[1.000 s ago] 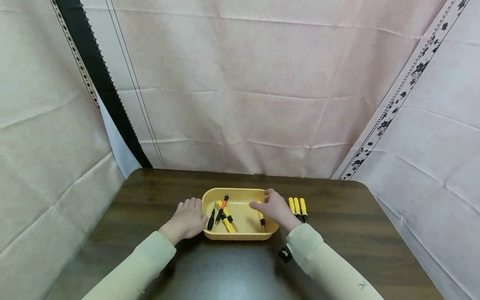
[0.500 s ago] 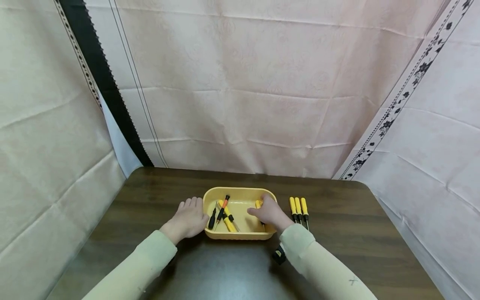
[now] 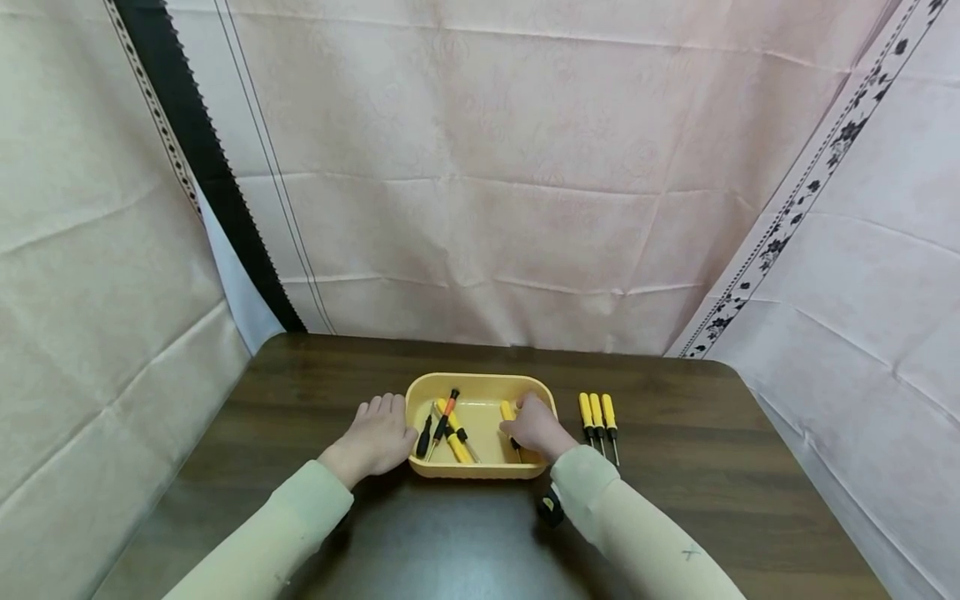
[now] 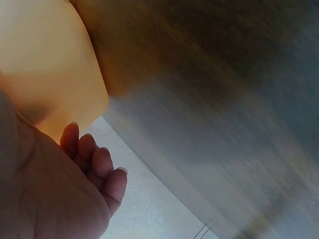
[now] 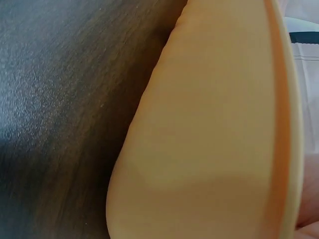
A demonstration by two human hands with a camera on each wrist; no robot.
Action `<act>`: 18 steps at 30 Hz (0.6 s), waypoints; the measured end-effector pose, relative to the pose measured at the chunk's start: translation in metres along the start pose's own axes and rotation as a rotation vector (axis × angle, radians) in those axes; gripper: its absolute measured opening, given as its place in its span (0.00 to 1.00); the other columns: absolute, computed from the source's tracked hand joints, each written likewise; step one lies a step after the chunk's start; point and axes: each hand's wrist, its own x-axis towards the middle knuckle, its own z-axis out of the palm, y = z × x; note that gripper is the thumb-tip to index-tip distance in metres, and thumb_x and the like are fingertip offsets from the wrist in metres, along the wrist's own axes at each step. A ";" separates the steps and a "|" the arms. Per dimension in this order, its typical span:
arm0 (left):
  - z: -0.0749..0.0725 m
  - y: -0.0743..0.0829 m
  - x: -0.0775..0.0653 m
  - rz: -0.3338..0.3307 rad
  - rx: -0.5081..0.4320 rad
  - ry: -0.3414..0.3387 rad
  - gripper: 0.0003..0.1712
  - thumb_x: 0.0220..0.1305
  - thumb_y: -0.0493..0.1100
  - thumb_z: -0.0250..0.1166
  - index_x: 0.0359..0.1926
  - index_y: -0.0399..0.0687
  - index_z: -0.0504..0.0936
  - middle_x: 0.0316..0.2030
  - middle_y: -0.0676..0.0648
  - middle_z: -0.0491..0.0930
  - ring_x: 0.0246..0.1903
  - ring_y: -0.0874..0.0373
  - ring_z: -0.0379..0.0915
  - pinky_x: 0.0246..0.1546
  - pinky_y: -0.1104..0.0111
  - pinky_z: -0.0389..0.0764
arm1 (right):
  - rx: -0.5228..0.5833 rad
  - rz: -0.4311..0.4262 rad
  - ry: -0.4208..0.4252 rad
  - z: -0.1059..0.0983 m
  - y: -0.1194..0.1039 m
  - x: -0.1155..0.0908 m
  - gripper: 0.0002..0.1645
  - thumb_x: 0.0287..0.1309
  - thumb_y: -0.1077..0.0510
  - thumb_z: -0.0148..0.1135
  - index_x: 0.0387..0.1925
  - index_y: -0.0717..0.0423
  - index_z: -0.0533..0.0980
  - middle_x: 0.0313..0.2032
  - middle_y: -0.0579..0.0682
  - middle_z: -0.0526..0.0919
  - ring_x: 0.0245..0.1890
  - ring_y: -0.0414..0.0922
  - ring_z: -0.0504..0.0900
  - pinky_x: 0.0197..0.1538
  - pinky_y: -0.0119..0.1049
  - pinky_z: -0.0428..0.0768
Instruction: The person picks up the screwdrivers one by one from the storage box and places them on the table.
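A yellow plastic tray (image 3: 480, 472) holds several screwdrivers. My left hand (image 3: 372, 433) rests against its left end, fingers extended and thumb at the rim. In the left wrist view, that hand's (image 4: 55, 189) fingertips lie beside the tray wall (image 4: 50, 45). My right hand (image 3: 536, 427) reaches inside at the right end, thumb and fingers around a yellow-handled screwdriver (image 3: 507, 410); the hand partly covers it. Left in the tray lie a black screwdriver (image 3: 423, 439), an orange-and-black one (image 3: 448, 408) and crossed yellow ones (image 3: 458, 450). The right wrist view mostly shows the tray's outer wall (image 5: 209, 124).
Three yellow-handled screwdrivers (image 3: 597, 412) lie side by side on the dark wooden table (image 3: 675, 467), right of the tray. A black device (image 3: 551, 507) sits under the right wrist. Pale cloth (image 3: 480, 167) hangs behind the table and along both sides.
My right hand has lowered into the tray and moved left, its thumb and fingers closing around the yellow screwdriver, which has shifted left. The left hand stays at the tray's end.
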 end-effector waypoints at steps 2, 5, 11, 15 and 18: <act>0.000 0.000 -0.001 -0.002 -0.008 -0.001 0.25 0.68 0.53 0.47 0.54 0.36 0.65 0.42 0.44 0.65 0.41 0.50 0.58 0.46 0.55 0.61 | 0.006 -0.005 0.005 0.001 0.000 0.002 0.15 0.55 0.61 0.66 0.36 0.63 0.69 0.24 0.50 0.67 0.19 0.43 0.65 0.23 0.34 0.65; 0.000 0.000 0.000 -0.008 -0.006 -0.004 0.25 0.68 0.53 0.47 0.55 0.37 0.65 0.42 0.44 0.65 0.41 0.50 0.58 0.46 0.55 0.60 | -0.013 -0.023 0.015 0.003 0.001 0.004 0.21 0.54 0.62 0.67 0.20 0.55 0.61 0.16 0.45 0.57 0.14 0.41 0.57 0.19 0.33 0.58; 0.001 0.000 0.001 -0.018 -0.004 0.003 0.25 0.68 0.53 0.47 0.54 0.37 0.65 0.42 0.45 0.65 0.41 0.50 0.58 0.45 0.55 0.60 | -0.063 -0.036 0.011 0.004 0.001 0.006 0.27 0.54 0.60 0.67 0.15 0.50 0.56 0.13 0.43 0.53 0.13 0.40 0.54 0.18 0.33 0.56; 0.000 0.000 0.002 -0.014 -0.008 0.005 0.26 0.68 0.53 0.47 0.55 0.36 0.65 0.43 0.44 0.65 0.41 0.50 0.59 0.46 0.55 0.61 | -0.087 -0.049 0.013 0.005 0.001 0.007 0.29 0.52 0.63 0.66 0.12 0.49 0.54 0.11 0.42 0.52 0.10 0.39 0.52 0.16 0.31 0.55; 0.002 0.000 0.002 -0.017 -0.007 -0.005 0.27 0.68 0.53 0.47 0.56 0.35 0.64 0.44 0.43 0.66 0.42 0.50 0.59 0.47 0.54 0.61 | -0.113 -0.039 0.011 0.007 0.001 0.006 0.26 0.51 0.64 0.64 0.11 0.50 0.57 0.10 0.43 0.55 0.10 0.40 0.55 0.16 0.31 0.56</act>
